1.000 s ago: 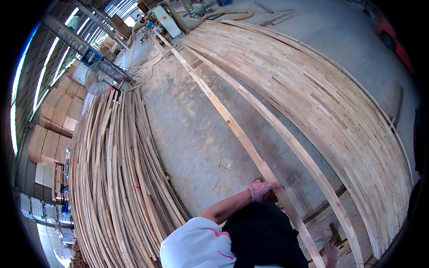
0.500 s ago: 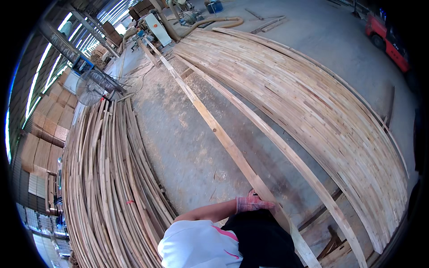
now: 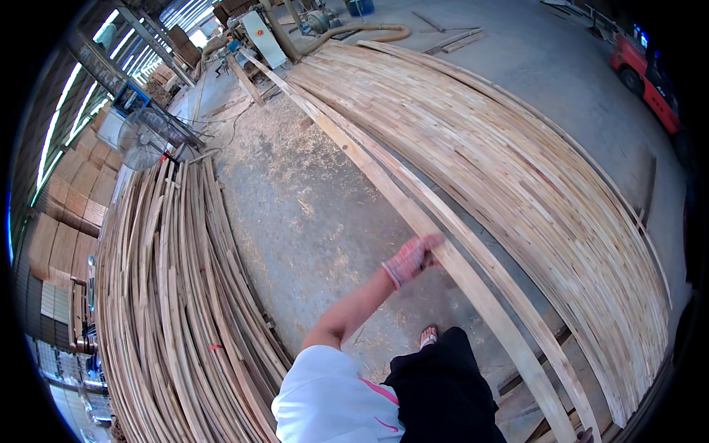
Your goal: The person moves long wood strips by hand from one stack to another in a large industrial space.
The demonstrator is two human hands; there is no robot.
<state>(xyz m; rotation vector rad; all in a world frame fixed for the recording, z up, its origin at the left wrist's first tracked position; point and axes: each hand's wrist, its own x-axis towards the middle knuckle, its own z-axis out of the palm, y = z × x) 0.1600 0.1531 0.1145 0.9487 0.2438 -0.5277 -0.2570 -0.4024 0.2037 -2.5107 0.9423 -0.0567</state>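
My left hand [image 3: 415, 260], in a pink-and-white knit glove, grips the left edge of a long, pale wooden board [image 3: 473, 284]. Its fingers lie over the board's top face and are slightly smeared by motion. The board runs from the lower right toward a machine at the far end. Close along its right side lies a second narrow board [image 3: 484, 255]; the two nearly touch toward the far end. My right hand does not show. A small dark shape at the lower edge, by the boards' near ends, is too little to make out.
A wide layer of pale strips [image 3: 517, 184] spreads on the right. Long rough strips [image 3: 185, 310] are piled on the left, near a caged fan [image 3: 145, 140]. A white cabinet [image 3: 262, 37] and a hose [image 3: 362, 28] stand far off. A red vehicle [image 3: 650, 81] is far right.
My left hand has moved forward, away from my body, with the arm now stretched out. The held board has shifted right, closer to the second board. A sandaled foot has come into view.
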